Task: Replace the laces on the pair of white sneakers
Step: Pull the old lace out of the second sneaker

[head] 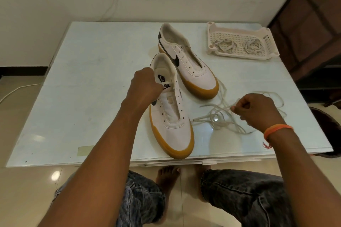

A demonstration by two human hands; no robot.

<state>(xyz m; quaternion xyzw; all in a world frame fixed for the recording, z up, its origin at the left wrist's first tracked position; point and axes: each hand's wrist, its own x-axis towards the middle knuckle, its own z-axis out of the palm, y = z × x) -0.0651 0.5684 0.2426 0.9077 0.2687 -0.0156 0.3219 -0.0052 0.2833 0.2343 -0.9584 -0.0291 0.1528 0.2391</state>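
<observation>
Head view: two white, gum-soled, unlaced sneakers on the table (96, 72). Left hand (145, 86) grips the near sneaker (171, 116) by its tongue; right hand (258, 110) pinches a loose white lace (217, 116) beside it. Far sneaker (191, 64) lies behind.
</observation>
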